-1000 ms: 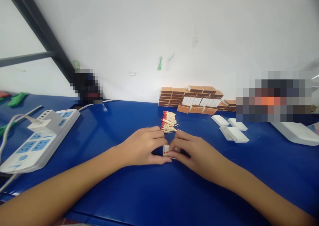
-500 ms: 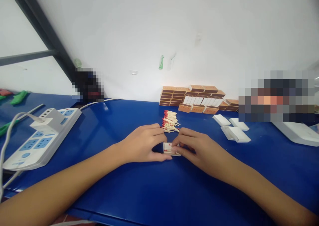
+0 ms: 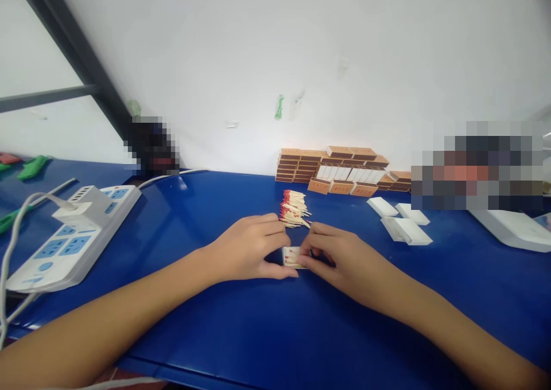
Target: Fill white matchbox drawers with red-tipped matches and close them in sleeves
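A small white tray (image 3: 291, 257) with some red-tipped matches in it lies on the blue table between my hands. My left hand (image 3: 253, 249) grips the tray's left end, thumb along the near side and fingers at the far side. Over the tray's right part, my right hand (image 3: 331, 252) has its thumb and fingertips pinched together at the matches; what lies between them is too small to make out. Just beyond the hands is a pile of loose matches (image 3: 294, 208) with red heads, mostly pointing left.
Brown matchboxes (image 3: 298, 165) stand stacked against the wall. Several white trays (image 3: 413, 232) lie at the right, near a white device (image 3: 512, 230). A power strip (image 3: 73, 241) with cables is on the left of the blue table (image 3: 267, 332).
My right fingertips have shifted slightly over the tray, and more match heads show inside it. My left hand has barely moved.
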`<state>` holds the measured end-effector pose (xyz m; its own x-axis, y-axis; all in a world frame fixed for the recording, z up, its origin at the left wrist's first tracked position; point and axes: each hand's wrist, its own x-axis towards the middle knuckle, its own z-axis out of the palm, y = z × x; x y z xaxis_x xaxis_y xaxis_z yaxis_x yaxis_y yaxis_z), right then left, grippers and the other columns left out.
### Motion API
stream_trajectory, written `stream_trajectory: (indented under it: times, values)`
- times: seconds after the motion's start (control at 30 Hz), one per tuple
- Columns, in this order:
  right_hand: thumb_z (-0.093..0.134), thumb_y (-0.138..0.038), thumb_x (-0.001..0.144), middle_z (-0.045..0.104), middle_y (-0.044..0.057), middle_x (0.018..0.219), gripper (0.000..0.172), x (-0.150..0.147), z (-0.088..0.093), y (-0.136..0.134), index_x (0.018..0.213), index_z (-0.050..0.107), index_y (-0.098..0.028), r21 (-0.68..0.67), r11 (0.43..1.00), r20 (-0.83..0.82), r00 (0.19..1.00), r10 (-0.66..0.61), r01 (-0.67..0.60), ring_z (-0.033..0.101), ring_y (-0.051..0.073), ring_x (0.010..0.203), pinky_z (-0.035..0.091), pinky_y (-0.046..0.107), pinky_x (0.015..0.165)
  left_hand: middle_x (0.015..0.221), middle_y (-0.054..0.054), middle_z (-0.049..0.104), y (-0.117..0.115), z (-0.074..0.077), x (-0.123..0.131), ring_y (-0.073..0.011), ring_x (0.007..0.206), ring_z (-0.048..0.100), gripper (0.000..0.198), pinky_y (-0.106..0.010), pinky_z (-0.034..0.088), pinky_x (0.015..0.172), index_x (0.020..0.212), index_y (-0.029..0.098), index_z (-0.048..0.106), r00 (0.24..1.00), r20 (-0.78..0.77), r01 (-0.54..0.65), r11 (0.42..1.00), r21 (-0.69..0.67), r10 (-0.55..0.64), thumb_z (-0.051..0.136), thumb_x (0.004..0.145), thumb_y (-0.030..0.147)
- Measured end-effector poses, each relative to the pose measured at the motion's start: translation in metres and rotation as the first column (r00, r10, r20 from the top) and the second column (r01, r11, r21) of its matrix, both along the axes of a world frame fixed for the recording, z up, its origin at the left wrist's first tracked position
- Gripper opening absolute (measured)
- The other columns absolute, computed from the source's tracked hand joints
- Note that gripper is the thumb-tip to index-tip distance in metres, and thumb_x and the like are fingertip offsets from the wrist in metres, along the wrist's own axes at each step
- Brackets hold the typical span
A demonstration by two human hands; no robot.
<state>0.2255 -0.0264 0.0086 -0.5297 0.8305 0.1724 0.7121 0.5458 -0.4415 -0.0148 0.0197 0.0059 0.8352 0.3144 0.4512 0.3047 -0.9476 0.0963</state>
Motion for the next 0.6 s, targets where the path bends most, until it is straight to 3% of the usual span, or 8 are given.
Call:
stream_trajectory:
  times: [0.4, 0.6]
  values:
    - [0.058, -0.02, 0.102, 0.061, 0.002, 0.091, 0.01, 0.0051, 0.0048, -0.0005, 0.093, 0.061, -0.02, 0.158, 0.986, 0.01, 0.998, 0.061, -0.062, 0.06, 0.014, 0.07, 0.045, 0.027, 0.06, 0.086, -0.007, 0.07, 0.0009, 0.0006, -0.0009, -0.0201, 0.08, 0.063, 0.042, -0.033, 0.054, 0.073, 0.092, 0.013, 0.07, 0.998, 0.056, 0.008, 0.999, 0.047, -0.011, 0.069, 0.096, 0.055]
    - [0.057, -0.021, 0.104, 0.062, 0.002, 0.091, 0.012, 0.0052, 0.0002, 0.0017, 0.094, 0.062, -0.02, 0.13, 0.987, 0.013, 0.995, 0.094, -0.095, 0.061, 0.015, 0.071, 0.046, 0.028, 0.062, 0.085, -0.006, 0.069, 0.0011, 0.0005, -0.0005, -0.0189, 0.078, 0.061, 0.041, -0.032, 0.054, 0.072, 0.095, 0.014, 0.07, 0.999, 0.055, 0.001, 0.999, 0.041, -0.003, 0.068, 0.096, 0.055]
